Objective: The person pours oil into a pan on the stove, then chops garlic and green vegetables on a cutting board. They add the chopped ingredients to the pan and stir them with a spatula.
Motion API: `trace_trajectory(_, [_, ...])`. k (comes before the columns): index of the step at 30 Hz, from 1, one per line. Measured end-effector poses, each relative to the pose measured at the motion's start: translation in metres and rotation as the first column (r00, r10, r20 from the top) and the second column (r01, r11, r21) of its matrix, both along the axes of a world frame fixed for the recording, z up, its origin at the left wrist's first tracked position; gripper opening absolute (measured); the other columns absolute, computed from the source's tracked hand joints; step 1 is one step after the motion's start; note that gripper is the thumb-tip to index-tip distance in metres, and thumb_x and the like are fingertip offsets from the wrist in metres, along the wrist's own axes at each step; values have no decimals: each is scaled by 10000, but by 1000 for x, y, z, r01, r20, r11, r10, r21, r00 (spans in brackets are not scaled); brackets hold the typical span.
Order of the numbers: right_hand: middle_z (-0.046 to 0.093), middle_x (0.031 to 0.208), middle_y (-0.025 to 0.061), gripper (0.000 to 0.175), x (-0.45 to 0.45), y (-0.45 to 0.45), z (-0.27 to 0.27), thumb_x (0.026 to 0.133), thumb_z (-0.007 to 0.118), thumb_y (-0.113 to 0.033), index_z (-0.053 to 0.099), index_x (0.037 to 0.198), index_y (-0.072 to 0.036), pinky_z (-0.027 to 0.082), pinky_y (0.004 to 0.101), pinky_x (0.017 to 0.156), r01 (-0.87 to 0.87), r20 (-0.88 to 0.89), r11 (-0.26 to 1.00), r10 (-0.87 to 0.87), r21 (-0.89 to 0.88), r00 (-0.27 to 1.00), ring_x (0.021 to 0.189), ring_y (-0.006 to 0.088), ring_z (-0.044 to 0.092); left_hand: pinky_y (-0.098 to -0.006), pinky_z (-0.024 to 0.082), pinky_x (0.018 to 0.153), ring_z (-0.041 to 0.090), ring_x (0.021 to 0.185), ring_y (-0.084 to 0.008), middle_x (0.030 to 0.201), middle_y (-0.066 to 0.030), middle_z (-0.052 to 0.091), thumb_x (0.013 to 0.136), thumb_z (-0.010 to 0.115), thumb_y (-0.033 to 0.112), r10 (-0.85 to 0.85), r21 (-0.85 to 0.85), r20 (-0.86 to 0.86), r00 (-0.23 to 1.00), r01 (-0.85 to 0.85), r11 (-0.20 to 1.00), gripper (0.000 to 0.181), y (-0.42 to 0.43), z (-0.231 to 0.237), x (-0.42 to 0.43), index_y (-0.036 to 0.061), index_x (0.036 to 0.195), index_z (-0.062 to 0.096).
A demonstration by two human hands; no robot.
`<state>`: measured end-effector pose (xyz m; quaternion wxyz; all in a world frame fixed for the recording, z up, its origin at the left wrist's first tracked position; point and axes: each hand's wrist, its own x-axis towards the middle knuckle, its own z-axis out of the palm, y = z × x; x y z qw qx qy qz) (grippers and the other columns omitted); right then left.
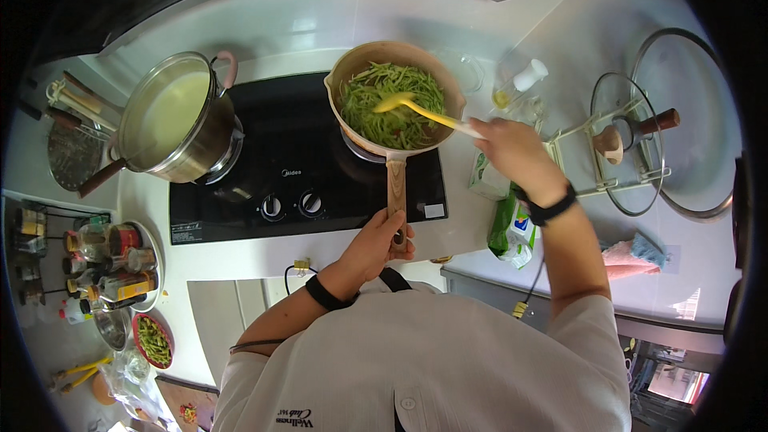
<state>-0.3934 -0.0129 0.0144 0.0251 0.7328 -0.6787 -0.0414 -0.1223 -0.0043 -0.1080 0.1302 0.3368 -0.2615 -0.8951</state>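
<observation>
My left hand [384,239] is wrapped around the wooden handle [396,186] of a beige pan [384,55], which sits on the right burner of a black Midea gas hob [270,132]. Inside the pan lies a heap of shredded green vegetable [372,81], with a few small red bits in it. My right hand [510,147] grips the pale handle end of a yellow spatula [432,114]. The spatula's head, slightly blurred, is over the middle of the shreds; whether it presses into them I cannot tell.
On the left burner stands a steel pot [210,144] of pale liquid, with a ladle handle [102,178] jutting out. Glass lids [630,192] lean in a rack at right. A green wipes pack [510,228] lies near my right forearm. Seasoning bottles [111,258] and a red bowl [170,355] of cut greens are left.
</observation>
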Motion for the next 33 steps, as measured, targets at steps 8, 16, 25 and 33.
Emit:
trace_trajectory(8, [649, 803, 168, 280, 5, 36, 28, 849, 632, -185, 671, 1112, -98, 503, 454, 658, 38, 51, 993, -44, 112, 998, 736, 362, 631, -344, 554, 713, 607, 753, -174, 945, -69, 552, 1017, 440, 352, -20, 0, 5, 1000, 20, 1000, 295, 1, 2, -2, 71, 1105, 427])
trace_trajectory(16, [636, 751, 152, 300, 4, -34, -43, 898, 585, -219, 598, 1167, -86, 502, 460, 620, 77, 129, 979, -53, -190, 990, 708, 371, 628, -330, 547, 757, 611, 813, -180, 1041, -94, 543, 1018, 441, 285, -77, -37, 42, 996, 79, 996, 310, 10, 14, 8, 52, 1219, 399])
trace_trajectory(25, [633, 735, 165, 280, 0, 29, 50, 849, 639, -219, 657, 1106, -108, 500, 465, 658, -36, 186, 993, 15, 109, 982, 719, 373, 629, -327, 551, 787, 616, 848, -183, 1092, -105, 547, 1022, 430, 263, -53, -104, 77, 996, 60, 993, 404, 11, 19, 16, 32, 1343, 349])
trace_trajectory(33, [649, 757, 154, 200, 14, 2, -8, 917, 549, -224, 625, 1020, -70, 513, 465, 638, 93, 68, 995, -90, -36, 994, 731, 353, 643, -320, 559, 778, 623, 823, -179, 1062, -101, 552, 1024, 429, 278, -66, -122, 85, 994, 76, 990, 373, 15, 14, 15, 23, 1294, 390])
